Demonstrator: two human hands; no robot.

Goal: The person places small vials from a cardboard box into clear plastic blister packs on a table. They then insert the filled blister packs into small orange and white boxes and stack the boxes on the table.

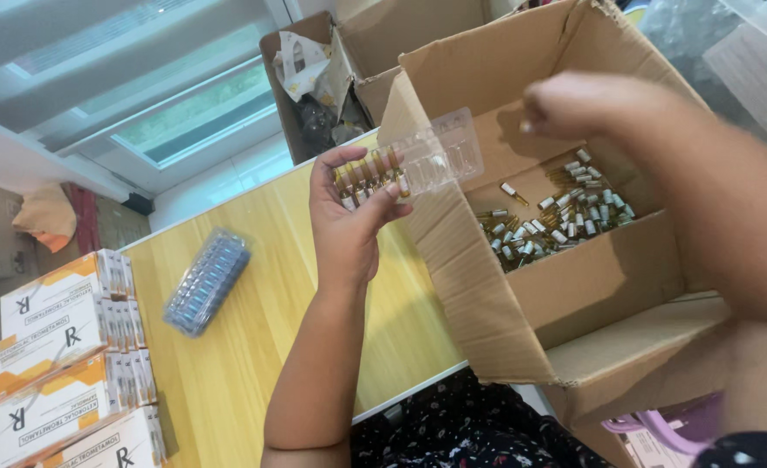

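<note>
- Nearest to us: our lap in dark patterned cloth point(461, 429), with the edge of the yellow wooden tabletop point(227, 381) just beyond it.
- Left hand point(346, 217): raised above the tabletop, thumb and fingers pinched around one end of a clear plastic blister tray point(418, 163). Amber glass ampoules point(368, 172) fill the slots under the fingers; the far half of the tray looks empty.
- Right hand point(587, 104): held over the open cardboard box point(505, 286), fingers curled together. We cannot tell whether it holds an ampoule; the fingertips are blurred and turned away.
- Loose ampoules point(565, 217) lie heaped on the box floor, white tips and amber bodies pointing all ways.
- Handling note, our judgement: we keep the tray level so the seated ampoules do not slide out, grip it by the rim rather than over the glass, and seat each ampoule the same way round as its neighbours.
- In the way: the near box flap point(453, 225) stands right against the tray, so the tray's free end can catch on it. The box walls are tall, and the right arm has to go in from above.
- Left on the tabletop: a filled, bluish blister pack point(207, 282) lies alone, well apart from the hands.
- Far left: stacked white-and-orange cartons point(62, 364).
- Beyond: a second open box point(331, 78) with crumpled paper, and a window point(184, 104).
</note>
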